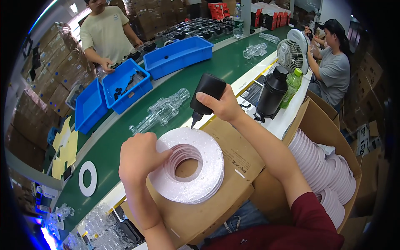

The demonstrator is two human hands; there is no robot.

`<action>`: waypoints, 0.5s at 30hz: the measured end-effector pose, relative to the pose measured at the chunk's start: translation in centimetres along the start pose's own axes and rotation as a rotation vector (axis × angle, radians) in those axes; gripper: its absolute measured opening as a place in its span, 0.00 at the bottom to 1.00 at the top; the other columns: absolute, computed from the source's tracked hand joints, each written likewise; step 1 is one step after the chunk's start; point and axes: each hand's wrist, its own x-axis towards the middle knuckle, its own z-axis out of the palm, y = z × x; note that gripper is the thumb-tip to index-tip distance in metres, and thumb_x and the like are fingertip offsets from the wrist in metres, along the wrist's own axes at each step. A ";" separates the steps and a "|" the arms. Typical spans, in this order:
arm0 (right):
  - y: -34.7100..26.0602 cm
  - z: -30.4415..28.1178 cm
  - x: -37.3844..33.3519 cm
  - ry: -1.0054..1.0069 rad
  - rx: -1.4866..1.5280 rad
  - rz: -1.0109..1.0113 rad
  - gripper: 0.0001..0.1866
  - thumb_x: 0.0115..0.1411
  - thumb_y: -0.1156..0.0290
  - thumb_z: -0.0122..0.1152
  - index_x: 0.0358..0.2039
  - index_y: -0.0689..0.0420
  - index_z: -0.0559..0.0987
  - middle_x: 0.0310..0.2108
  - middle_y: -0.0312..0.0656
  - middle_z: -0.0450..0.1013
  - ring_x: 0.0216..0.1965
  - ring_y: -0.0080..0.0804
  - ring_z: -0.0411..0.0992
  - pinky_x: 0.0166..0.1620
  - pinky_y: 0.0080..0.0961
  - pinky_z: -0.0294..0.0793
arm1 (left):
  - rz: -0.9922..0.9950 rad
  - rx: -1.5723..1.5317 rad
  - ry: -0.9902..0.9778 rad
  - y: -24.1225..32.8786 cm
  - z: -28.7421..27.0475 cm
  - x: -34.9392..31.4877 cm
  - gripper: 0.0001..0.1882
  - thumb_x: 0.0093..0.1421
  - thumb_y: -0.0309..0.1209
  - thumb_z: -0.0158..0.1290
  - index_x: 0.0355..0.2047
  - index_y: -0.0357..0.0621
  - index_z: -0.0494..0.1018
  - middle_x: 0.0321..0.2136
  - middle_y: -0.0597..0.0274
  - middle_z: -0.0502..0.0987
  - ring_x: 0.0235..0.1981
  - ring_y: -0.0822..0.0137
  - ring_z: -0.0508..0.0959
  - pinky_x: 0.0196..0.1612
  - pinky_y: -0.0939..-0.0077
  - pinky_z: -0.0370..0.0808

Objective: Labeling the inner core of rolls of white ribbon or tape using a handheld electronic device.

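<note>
A stack of flat white rings [208,166] lies on a brown cardboard box [233,154] in front of me. At the stack's left side, my left hand [139,156] is closed on it, its thumb reaching to the central hole and its fingers hidden round the outer edge. My right hand [225,104] grips a black squeeze bottle [207,92], tilted with its nozzle down. The tip is at the far rim of the top ring; whether it touches, I cannot tell. Small shiny marks dot that ring.
Transparent plastic parts [162,109] and one loose ring [87,178] lie on the green belt [112,150]. Blue bins [179,56] stand beyond. To the right are a black bottle [271,93], a green bottle [293,87], a fan [291,54] and a carton of rings [318,166]. Two people work nearby.
</note>
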 end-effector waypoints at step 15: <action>0.0 1.1 -0.2 -0.006 -0.037 -0.003 0.11 0.61 0.67 0.70 0.34 0.59 0.78 0.28 0.34 0.77 0.30 0.18 0.74 0.34 0.21 0.74 | -0.036 -0.001 -0.016 -0.8 -0.2 -0.5 0.24 0.43 0.50 0.68 0.23 0.39 0.81 0.22 0.48 0.80 0.29 0.48 0.81 0.34 0.59 0.78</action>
